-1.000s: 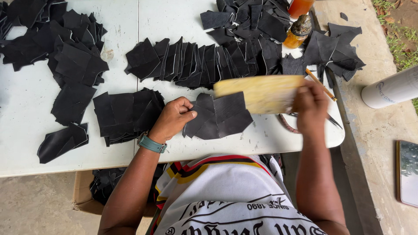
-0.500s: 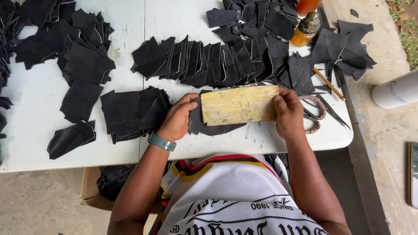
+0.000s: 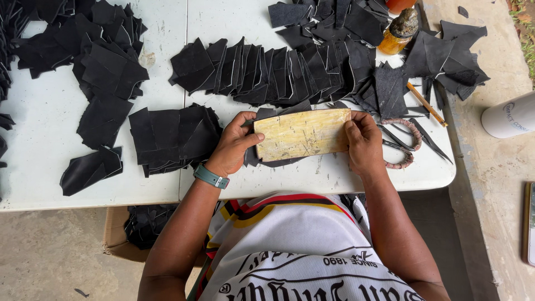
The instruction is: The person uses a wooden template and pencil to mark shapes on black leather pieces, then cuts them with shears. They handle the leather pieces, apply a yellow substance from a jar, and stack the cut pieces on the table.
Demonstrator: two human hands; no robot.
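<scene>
White table (image 3: pixel 167 184) seen from above, covered mostly with cut black pieces. Far left: loose heap of black pieces (image 3: pixel 83 50); one folded black piece (image 3: pixel 92 169) lies alone near the table's near edge. Right of it, a flat stack of black pieces (image 3: pixel 173 136), just beside the left hand. Left hand (image 3: pixel 231 147), teal wristband (image 3: pixel 211 176) on the wrist, is closed on the left end of a yellowish wooden block (image 3: pixel 302 134), thumb on top, fingers curled at the far edge. The block lies flat, long side running left to right, at the middle of the table near the person, resting on a black piece (image 3: pixel 273 163) whose edges show beneath it. Beyond the block, a fanned row of black pieces (image 3: pixel 267 72) stands overlapping along the far side. Right hand (image 3: pixel 365 142) grips the block's right end, thumb on top. Just right of that hand: scissors (image 3: pixel 409 142) with cord-wrapped handles, touching the table. Farther right and far: a thin wooden stick (image 3: pixel 426 104), an amber jar (image 3: pixel 398 34), more black scraps (image 3: pixel 451 56). Off the table, far right on the concrete: a white cylinder (image 3: pixel 510 116). Under the table, left: cardboard box (image 3: pixel 114 234) holding black scraps.
</scene>
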